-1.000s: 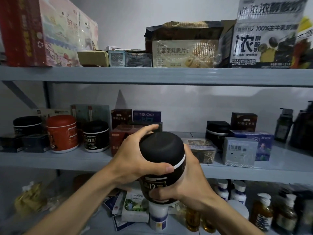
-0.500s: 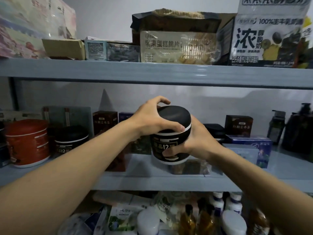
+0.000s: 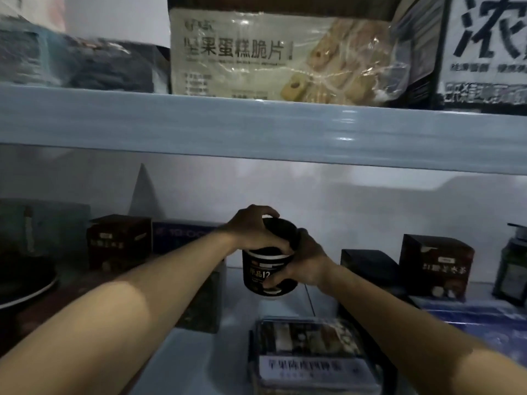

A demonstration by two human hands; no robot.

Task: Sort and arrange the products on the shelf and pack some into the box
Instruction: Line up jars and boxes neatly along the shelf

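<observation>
Nearest, a clear plastic lidded box with a white label (image 3: 310, 357) lies on the pale grey metal middle shelf (image 3: 188, 363), between the two bare forearms. Just beyond it is the round black jar with a white band and pale lettering (image 3: 265, 270), held low over the shelf board; I cannot tell whether its base touches. The left hand (image 3: 252, 233) grips the jar's black lid from above and from the left, fingers curled over the top. The right hand (image 3: 306, 262) clasps the jar's right side, thumb pressed on the front label. Behind, by the back wall, stand a dark brown carton (image 3: 119, 240) and a blue carton (image 3: 182, 235) to the left, and a black carton (image 3: 368, 263) to the right. On the upper shelf (image 3: 256, 124) sits a beige biscuit packet (image 3: 256, 52).
</observation>
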